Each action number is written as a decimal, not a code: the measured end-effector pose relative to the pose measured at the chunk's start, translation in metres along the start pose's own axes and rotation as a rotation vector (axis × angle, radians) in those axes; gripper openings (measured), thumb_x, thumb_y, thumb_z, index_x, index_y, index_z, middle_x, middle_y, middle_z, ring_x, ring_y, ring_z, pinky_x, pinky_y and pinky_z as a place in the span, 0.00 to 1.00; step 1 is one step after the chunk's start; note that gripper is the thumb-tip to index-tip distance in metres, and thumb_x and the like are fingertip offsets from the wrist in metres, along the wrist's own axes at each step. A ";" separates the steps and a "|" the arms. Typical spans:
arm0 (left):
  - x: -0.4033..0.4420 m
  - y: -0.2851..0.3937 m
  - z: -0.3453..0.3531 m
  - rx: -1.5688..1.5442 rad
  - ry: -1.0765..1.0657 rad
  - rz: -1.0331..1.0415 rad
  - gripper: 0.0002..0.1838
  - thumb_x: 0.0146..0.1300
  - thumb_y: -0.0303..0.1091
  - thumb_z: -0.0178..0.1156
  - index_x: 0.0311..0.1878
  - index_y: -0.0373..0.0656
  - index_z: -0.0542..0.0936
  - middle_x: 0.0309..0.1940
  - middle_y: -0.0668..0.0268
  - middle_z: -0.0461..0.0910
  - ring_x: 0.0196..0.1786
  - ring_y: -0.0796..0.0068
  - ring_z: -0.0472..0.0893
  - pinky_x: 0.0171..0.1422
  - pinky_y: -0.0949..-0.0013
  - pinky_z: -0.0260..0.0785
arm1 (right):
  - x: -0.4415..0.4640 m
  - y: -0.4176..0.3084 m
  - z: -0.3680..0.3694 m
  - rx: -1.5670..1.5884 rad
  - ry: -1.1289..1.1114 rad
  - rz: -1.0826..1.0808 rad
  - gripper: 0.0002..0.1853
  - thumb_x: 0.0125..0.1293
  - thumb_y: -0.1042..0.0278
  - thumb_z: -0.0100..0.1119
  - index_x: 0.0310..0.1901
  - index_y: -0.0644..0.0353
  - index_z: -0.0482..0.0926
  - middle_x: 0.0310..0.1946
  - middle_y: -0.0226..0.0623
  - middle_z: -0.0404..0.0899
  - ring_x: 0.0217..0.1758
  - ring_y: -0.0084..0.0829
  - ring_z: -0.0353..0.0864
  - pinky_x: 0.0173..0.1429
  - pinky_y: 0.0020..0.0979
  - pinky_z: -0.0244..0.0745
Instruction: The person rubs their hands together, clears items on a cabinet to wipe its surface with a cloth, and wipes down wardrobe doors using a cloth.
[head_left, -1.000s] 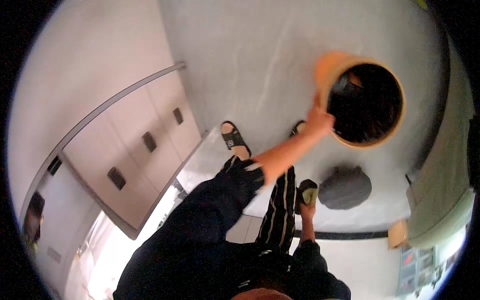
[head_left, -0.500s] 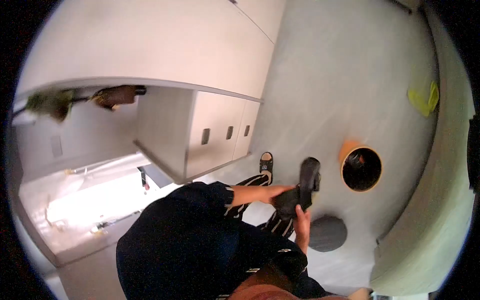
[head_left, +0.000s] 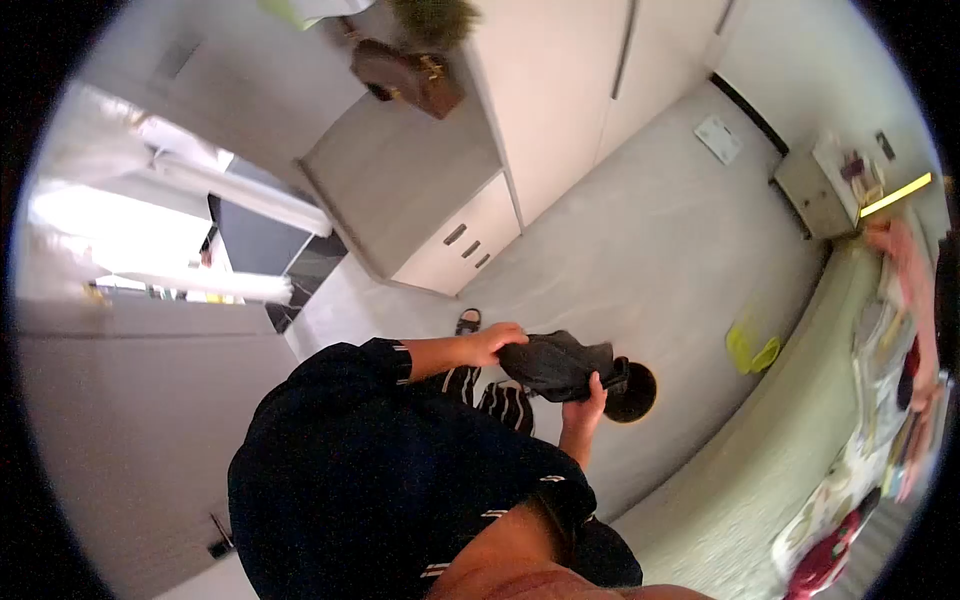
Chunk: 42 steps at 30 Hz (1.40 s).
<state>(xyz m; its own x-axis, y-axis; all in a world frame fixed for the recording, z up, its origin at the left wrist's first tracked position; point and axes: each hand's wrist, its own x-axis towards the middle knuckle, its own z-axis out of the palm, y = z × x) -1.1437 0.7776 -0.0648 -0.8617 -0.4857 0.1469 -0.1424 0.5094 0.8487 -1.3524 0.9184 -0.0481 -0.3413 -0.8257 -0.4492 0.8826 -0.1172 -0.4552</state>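
Both hands are on that dark, crumpled bundle (head_left: pixel 558 366): the left hand (head_left: pixel 497 344) has its near end pinched in a narrow grip, the right hand (head_left: pixel 586 402) clasps its lower edge, thumb on top. It hangs mid-frame, its right end overlapping the round bin (head_left: pixel 636 396) in view.

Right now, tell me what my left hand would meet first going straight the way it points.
Your left hand would first meet the dark bundle it grips, then probably the floor; depth is unclear.
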 end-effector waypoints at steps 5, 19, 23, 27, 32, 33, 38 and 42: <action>-0.021 0.025 -0.051 -1.008 0.534 -0.292 0.14 0.56 0.35 0.58 0.46 0.45 0.76 0.39 0.62 0.76 0.46 0.65 0.76 0.53 0.63 0.68 | -0.002 0.012 0.108 -0.082 -0.502 0.158 0.33 0.59 0.67 0.58 0.65 0.62 0.56 0.62 0.46 0.62 0.64 0.46 0.63 0.66 0.47 0.61; -0.204 -0.034 -0.215 -1.368 1.013 -0.448 0.01 0.62 0.28 0.55 0.35 0.45 0.76 0.32 0.68 0.77 0.38 0.73 0.77 0.46 0.67 0.71 | 0.054 0.171 0.279 -0.244 -0.127 -0.001 0.10 0.65 0.70 0.51 0.45 0.65 0.70 0.42 0.39 0.75 0.45 0.35 0.77 0.48 0.38 0.74; -0.236 -0.038 -0.283 -1.451 1.038 -0.492 0.05 0.62 0.29 0.56 0.40 0.42 0.76 0.32 0.65 0.77 0.36 0.71 0.77 0.44 0.69 0.71 | 0.041 0.234 0.315 -0.129 -0.215 0.001 0.13 0.66 0.71 0.49 0.50 0.65 0.69 0.46 0.42 0.75 0.51 0.40 0.75 0.56 0.40 0.71; -0.256 -0.060 -0.325 -1.908 0.485 -0.684 0.21 0.66 0.41 0.49 0.58 0.39 0.69 0.47 0.54 0.76 0.49 0.57 0.77 0.59 0.54 0.68 | 0.035 0.279 0.392 -0.080 -0.295 0.044 0.14 0.63 0.75 0.49 0.49 0.70 0.70 0.45 0.47 0.77 0.46 0.40 0.79 0.54 0.40 0.75; -0.234 -0.036 -0.334 -1.284 0.294 -0.150 0.27 0.68 0.42 0.44 0.66 0.40 0.59 0.63 0.56 0.65 0.65 0.60 0.63 0.70 0.55 0.54 | 0.035 0.305 0.452 -0.984 -0.434 -0.066 0.10 0.61 0.66 0.59 0.40 0.62 0.76 0.30 0.31 0.79 0.33 0.24 0.77 0.39 0.30 0.75; -0.237 -0.042 -0.336 -1.466 0.390 -0.193 0.27 0.67 0.40 0.47 0.66 0.40 0.60 0.61 0.55 0.66 0.64 0.60 0.65 0.69 0.56 0.57 | 0.041 0.318 0.446 -0.966 -0.472 -0.123 0.16 0.60 0.64 0.61 0.46 0.63 0.73 0.38 0.35 0.77 0.41 0.29 0.75 0.48 0.32 0.73; -0.296 -0.106 -0.351 -1.670 0.610 -0.342 0.26 0.66 0.43 0.50 0.64 0.40 0.63 0.59 0.56 0.69 0.61 0.60 0.69 0.68 0.57 0.59 | 0.046 0.365 0.403 -1.066 -0.344 -0.488 0.21 0.58 0.67 0.61 0.51 0.62 0.69 0.47 0.40 0.75 0.52 0.31 0.71 0.57 0.34 0.67; -0.291 -0.094 -0.394 -1.604 0.794 -0.370 0.27 0.66 0.47 0.49 0.61 0.39 0.66 0.58 0.57 0.70 0.59 0.60 0.71 0.66 0.58 0.61 | 0.064 0.344 0.391 -0.617 -0.053 -0.131 0.15 0.57 0.71 0.62 0.45 0.64 0.74 0.37 0.35 0.78 0.39 0.30 0.76 0.45 0.33 0.73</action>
<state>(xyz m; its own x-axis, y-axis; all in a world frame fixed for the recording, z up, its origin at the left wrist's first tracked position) -0.6874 0.5915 0.0124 -0.4212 -0.8294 -0.3669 0.7130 -0.5528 0.4313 -0.9437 0.6093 0.0673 -0.4039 -0.8539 -0.3282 0.4800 0.1076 -0.8706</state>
